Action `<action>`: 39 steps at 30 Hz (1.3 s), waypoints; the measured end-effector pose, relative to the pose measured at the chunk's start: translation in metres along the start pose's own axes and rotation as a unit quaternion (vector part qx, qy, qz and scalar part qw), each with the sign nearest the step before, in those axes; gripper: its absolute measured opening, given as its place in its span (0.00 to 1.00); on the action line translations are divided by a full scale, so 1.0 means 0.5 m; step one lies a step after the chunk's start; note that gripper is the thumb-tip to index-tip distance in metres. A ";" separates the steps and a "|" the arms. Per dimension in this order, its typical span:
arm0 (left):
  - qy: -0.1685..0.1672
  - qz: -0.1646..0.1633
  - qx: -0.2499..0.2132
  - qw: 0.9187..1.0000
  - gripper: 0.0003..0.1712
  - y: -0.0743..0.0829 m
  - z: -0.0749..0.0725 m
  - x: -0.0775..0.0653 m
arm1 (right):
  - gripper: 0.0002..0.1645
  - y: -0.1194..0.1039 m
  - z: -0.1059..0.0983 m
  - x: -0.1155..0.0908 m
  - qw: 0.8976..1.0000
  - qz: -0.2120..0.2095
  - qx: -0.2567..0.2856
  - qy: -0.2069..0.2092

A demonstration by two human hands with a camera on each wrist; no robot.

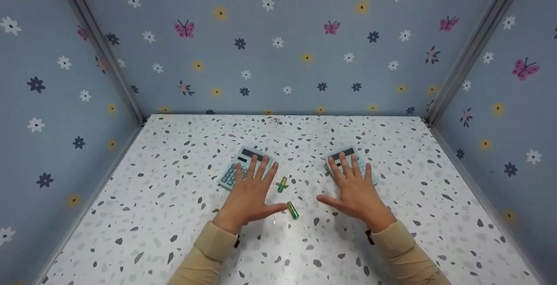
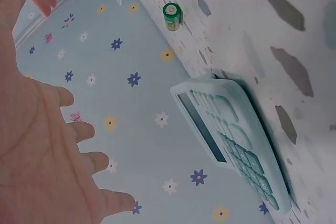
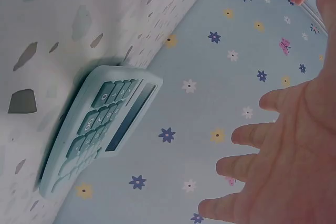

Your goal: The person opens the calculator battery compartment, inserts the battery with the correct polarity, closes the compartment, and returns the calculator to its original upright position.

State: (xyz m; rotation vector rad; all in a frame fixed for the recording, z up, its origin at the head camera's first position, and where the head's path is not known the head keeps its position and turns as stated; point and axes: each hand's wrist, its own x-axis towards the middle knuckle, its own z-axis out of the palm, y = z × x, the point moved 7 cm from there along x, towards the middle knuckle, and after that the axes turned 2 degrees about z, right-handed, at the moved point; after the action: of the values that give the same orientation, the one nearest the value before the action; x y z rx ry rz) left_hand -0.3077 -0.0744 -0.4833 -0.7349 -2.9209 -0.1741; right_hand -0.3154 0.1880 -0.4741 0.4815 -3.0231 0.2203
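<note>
Two pale blue calculators lie on the speckled table. Over the left calculator [image 1: 228,175], my left hand [image 1: 250,196] hovers palm down, fingers straight and spread. The left wrist view shows a gap between that palm and the calculator [image 2: 231,129]. My right hand [image 1: 359,193] is held the same way above the right calculator [image 1: 346,151], partly hiding it in the head view. Its keys and dark solar strip show in the right wrist view, with the palm apart from the calculator [image 3: 100,124]. Between the hands lie two green batteries, a farther one [image 1: 282,184] and a nearer one [image 1: 293,210] by my left thumb.
The white table [image 1: 152,215] has grey speckles. Blue flowered panels stand around it: a back wall [image 1: 278,67], a left wall [image 1: 56,115] and a right wall [image 1: 500,124], with grey metal posts at the corners.
</note>
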 end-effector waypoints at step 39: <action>-0.011 -0.009 -0.022 1.000 0.63 -0.074 -0.052 -0.018 | 0.67 -0.026 -0.087 0.035 0.999 -0.034 -0.013 0.028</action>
State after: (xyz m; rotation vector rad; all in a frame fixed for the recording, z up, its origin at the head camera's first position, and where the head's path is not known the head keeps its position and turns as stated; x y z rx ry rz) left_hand -0.3153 -0.1146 -0.4622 -0.7211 -2.9550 -0.2336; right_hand -0.3259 0.1770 -0.4279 0.5652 -2.9451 0.1858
